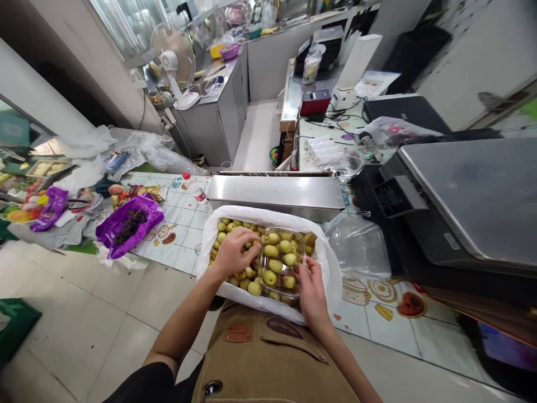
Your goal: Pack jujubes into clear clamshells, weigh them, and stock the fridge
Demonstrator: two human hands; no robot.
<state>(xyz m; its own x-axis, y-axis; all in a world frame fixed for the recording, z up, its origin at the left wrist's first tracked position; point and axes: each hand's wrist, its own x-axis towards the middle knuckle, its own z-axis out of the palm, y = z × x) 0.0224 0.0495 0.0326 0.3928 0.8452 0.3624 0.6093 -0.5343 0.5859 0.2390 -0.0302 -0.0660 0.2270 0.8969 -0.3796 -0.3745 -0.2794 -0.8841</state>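
Observation:
A box lined with white plastic [331,268] stands on the counter before me, filled with small green-and-brown jujubes [254,288]. On top of these rests a clear plastic container [302,246] with several jujubes in it. My right hand [312,288] grips the container's right side, thumb and fingers at its rim. Over the loose fruit at its left is my left hand [237,252], palm down with curled fingers close to the container's left edge. Whatever lies between those fingertips is hidden.
A long metal box [274,193] stands right behind the fruit. To the right are a stack of clear containers [358,246] and a scale [470,196]. On the left are a bottle [195,189] and a purple bag of grapes [130,226].

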